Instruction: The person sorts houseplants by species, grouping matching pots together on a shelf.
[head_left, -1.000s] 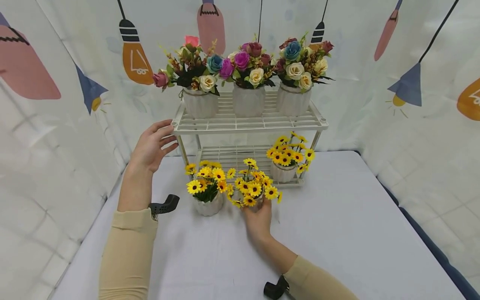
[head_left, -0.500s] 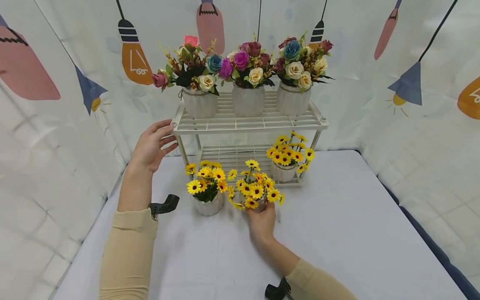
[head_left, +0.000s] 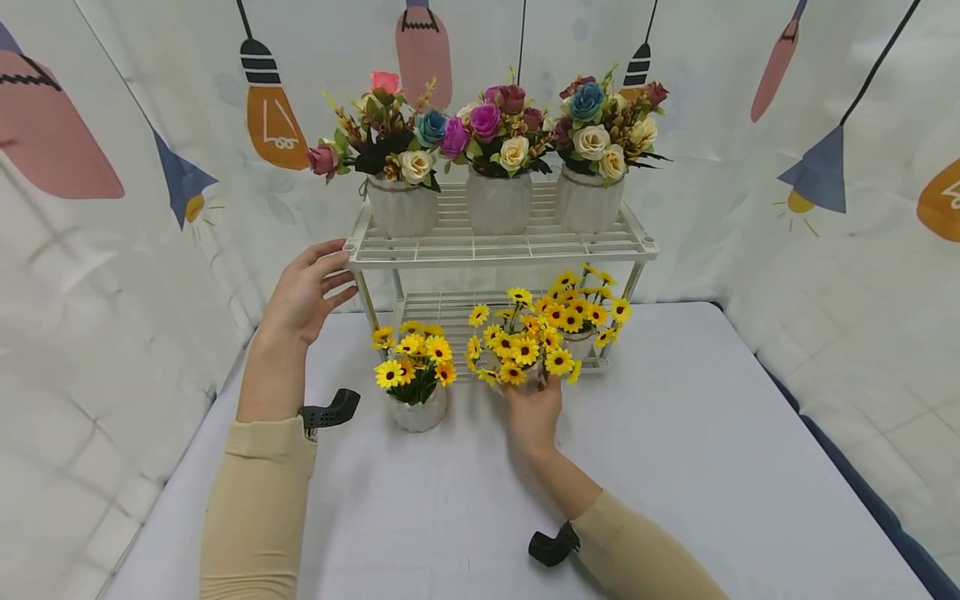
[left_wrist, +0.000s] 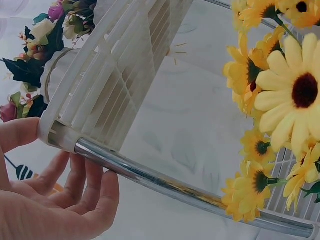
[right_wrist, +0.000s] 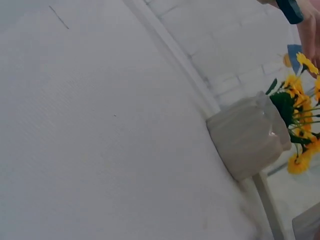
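My right hand (head_left: 536,418) grips a small pale pot of yellow daisy-like flowers (head_left: 524,350) from the near side, at the front of the rack's lower shelf. The blooms hide most of that pot, and I cannot tell whether it touches the shelf. My left hand (head_left: 300,293) touches the upper left corner of the white two-tier rack (head_left: 501,252); in the left wrist view its fingers (left_wrist: 102,192) lie beside the metal post (left_wrist: 150,177). A second daisy pot (head_left: 417,412) stands on the table, left of the held one. A third (head_left: 577,344) sits on the lower shelf's right end.
On the top shelf stand three pale pots of mixed artificial roses: left (head_left: 402,207), middle (head_left: 498,202) and right (head_left: 588,200). The rack is on a white-covered table (head_left: 705,450). A patterned curtain (head_left: 705,167) hangs close behind it.
My right hand has carried the daisy pot away from me and slightly right, from in front of the rack to the lower shelf's front. My left hand stays at the rack's corner.
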